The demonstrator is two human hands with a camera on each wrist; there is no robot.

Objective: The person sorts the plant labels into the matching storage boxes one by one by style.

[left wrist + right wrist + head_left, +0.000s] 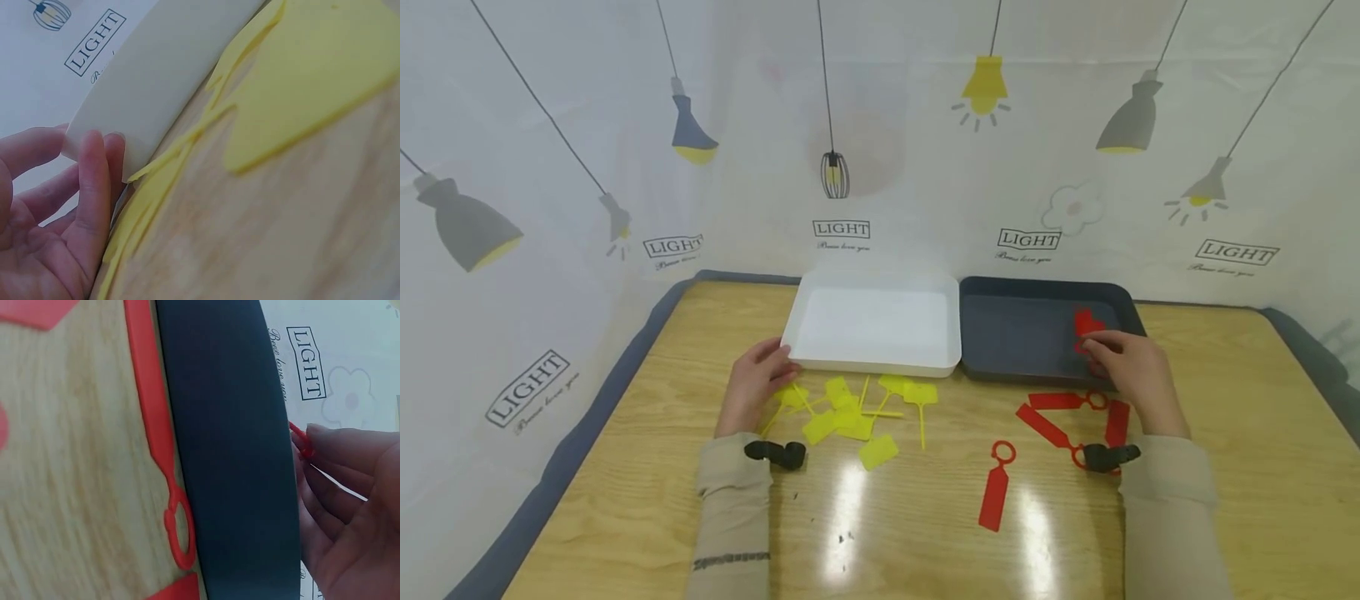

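Observation:
Over the right part of the dark tray (1015, 367), my right hand (1131, 371) pinches a red tag by its ring end (305, 447); other red in the tray (1086, 321) lies beside the fingertips. In the right wrist view the tray's dark wall (231, 456) hides part of the hand (350, 500). My left hand (752, 383) touches the front left corner of the white tray (880, 367). The left wrist view has the fingers (92, 169) against that tray's wall (156, 75), thumb apart. Yellow tags (842, 417) lie near this hand.
Several red tags lie in front of the dark tray, one (994, 498) nearer the front. A single yellow tag (878, 452) sits slightly forward of its pile. The two trays stand side by side against the printed cloth (910, 192) at the table's back edge.

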